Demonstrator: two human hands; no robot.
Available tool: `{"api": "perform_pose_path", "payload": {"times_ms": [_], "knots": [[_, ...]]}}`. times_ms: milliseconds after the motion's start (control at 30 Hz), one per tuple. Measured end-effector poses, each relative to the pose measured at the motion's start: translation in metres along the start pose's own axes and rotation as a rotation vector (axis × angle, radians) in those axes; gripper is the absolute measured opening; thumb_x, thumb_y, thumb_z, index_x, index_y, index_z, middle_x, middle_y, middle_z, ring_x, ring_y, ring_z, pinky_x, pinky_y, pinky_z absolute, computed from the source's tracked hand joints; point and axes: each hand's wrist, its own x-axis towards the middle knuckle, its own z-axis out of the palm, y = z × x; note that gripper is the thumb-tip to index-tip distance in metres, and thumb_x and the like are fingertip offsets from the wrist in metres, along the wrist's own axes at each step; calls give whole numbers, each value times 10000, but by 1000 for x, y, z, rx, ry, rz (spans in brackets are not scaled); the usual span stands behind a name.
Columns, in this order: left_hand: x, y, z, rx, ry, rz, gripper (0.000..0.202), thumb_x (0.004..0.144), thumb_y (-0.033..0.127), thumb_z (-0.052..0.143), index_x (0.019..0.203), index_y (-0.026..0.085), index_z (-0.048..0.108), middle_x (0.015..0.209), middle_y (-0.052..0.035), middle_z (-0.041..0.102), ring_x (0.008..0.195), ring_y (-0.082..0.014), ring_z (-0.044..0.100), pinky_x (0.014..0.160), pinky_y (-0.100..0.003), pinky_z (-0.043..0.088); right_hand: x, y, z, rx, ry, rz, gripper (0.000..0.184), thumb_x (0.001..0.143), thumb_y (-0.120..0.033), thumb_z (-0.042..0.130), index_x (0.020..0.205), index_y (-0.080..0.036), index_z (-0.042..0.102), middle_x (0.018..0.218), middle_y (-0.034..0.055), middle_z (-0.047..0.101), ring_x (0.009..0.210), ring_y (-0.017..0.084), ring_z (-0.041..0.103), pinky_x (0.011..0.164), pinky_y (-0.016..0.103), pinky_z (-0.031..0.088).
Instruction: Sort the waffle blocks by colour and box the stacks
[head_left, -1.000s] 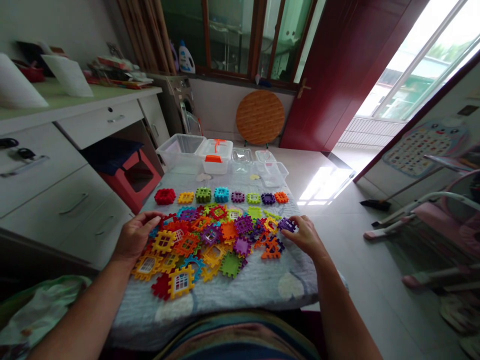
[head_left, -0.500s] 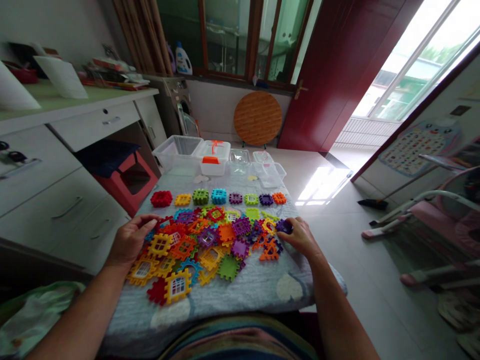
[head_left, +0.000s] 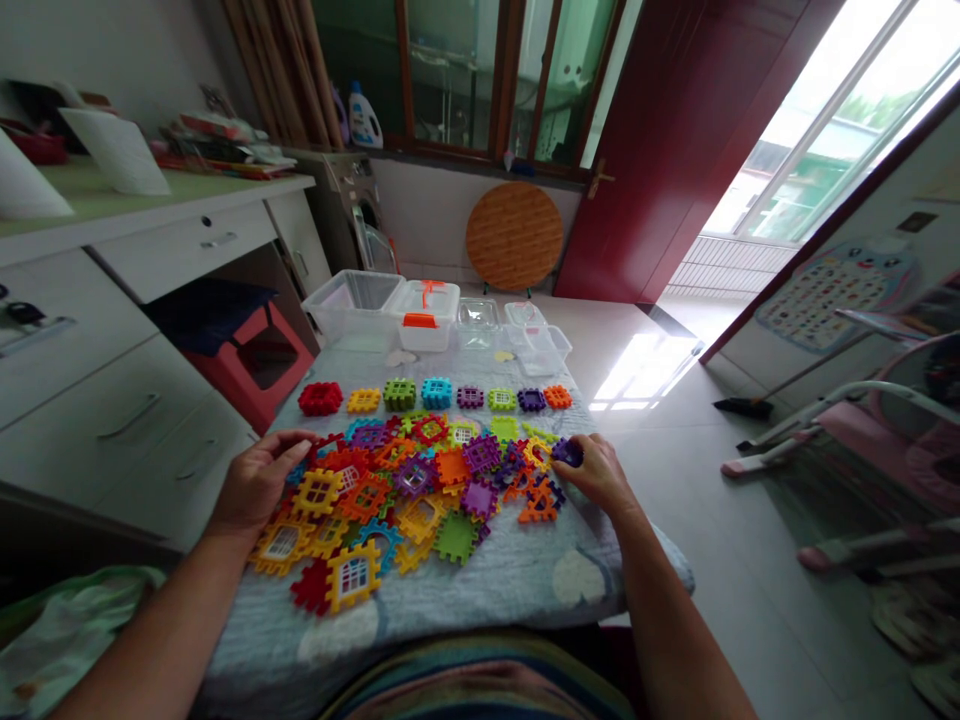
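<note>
Noting the near side first: on the cloth-covered table (head_left: 525,590), a yellow piece with a white window (head_left: 354,575) lay at the near edge of the pile (head_left: 412,478) of toothed plastic pieces. Left hand (head_left: 259,480) was at the pile's left edge, thumb and fingers drawn together by a red piece (head_left: 328,443); could not tell whether it gripped that. Right hand (head_left: 604,475) was just right of the pile, pinching a dark purple piece (head_left: 567,452) between thumb and fingers. Change over the last second was slight: the dark purple piece had tilted, its grid showing less. Judged this a small shift of grip, the piece not laid down. Beyond the pile ran a row of eight coloured stacks (head_left: 436,391), none added. Farther past the pile stood an open clear tub (head_left: 352,305) and a lidded clear box (head_left: 424,325); farthest, a round wooden top (head_left: 514,238), upright.
</note>
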Motion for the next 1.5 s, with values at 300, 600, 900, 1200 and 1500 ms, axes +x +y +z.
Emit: {"api": "perform_pose_path", "payload": {"times_ms": [300, 600, 900, 1200, 1500], "knots": [[0, 4, 0, -103, -11, -33, 385, 670, 480, 694, 925, 192, 690, 936, -27, 718, 871, -224, 640, 742, -282, 506, 65, -19, -22, 28, 36, -198, 468, 695, -281, 637, 1157, -205, 611, 1079, 80, 571, 1005, 240, 515, 906, 361, 404], [-3, 8, 1, -147, -43, -79, 431, 657, 513, 706, 938, 187, 671, 881, -35, 721, 799, -233, 664, 687, -301, 534, 136, -37, -8, -114, -192, -318, 509, 674, -263, 665, 1178, -223, 610, 1139, 88, 563, 1049, 257, 504, 911, 349, 378], [-3, 7, 0, -152, -49, -70, 394, 686, 490, 698, 939, 189, 673, 886, -24, 715, 802, -215, 654, 700, -286, 524, 141, -35, -4, -157, -269, -343, 598, 652, -257, 697, 1239, -238, 581, 1183, 95, 570, 1042, 274, 512, 879, 357, 387], [-4, 10, 1, -174, -36, -70, 403, 672, 480, 715, 931, 174, 674, 892, -36, 705, 811, -208, 636, 712, -283, 511, 139, -41, -11, -161, -269, -331, 643, 665, -228, 705, 1288, -199, 550, 1235, 125, 569, 1105, 311, 505, 932, 415, 382], [-4, 10, 1, -140, -22, -20, 378, 679, 452, 700, 911, 153, 678, 906, -38, 707, 849, -206, 622, 789, -292, 491, 54, -72, -21, 196, -197, -547, 441, 773, -242, 638, 1211, -200, 593, 1182, 94, 614, 1099, 253, 527, 970, 416, 396]]}}
